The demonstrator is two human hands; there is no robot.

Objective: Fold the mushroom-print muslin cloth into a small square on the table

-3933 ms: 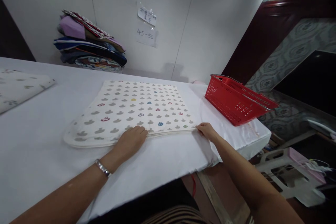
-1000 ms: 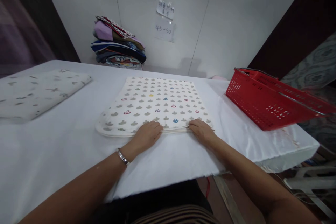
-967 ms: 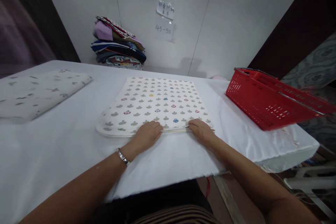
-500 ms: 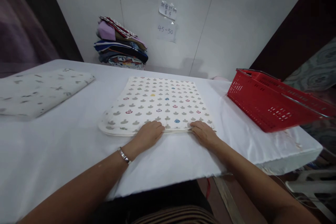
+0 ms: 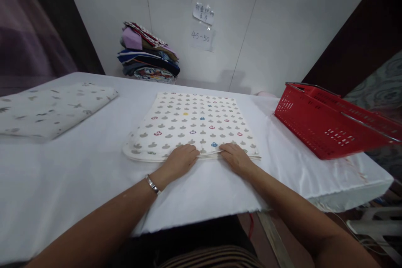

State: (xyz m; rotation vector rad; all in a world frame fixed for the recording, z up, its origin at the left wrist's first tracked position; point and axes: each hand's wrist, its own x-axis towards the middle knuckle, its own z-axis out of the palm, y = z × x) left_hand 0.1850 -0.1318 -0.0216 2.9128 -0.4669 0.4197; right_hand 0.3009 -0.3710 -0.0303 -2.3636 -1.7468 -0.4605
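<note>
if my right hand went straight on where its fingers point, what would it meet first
The mushroom-print cloth, which the right hand touches. The left hand sits close to that line, so a brush looks possible, though depth is unclear.

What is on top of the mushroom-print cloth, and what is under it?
Left hand and right hand touch the near edge of the cloth. White tablecloth shows around it; anything directly beneath is hidden.
</note>
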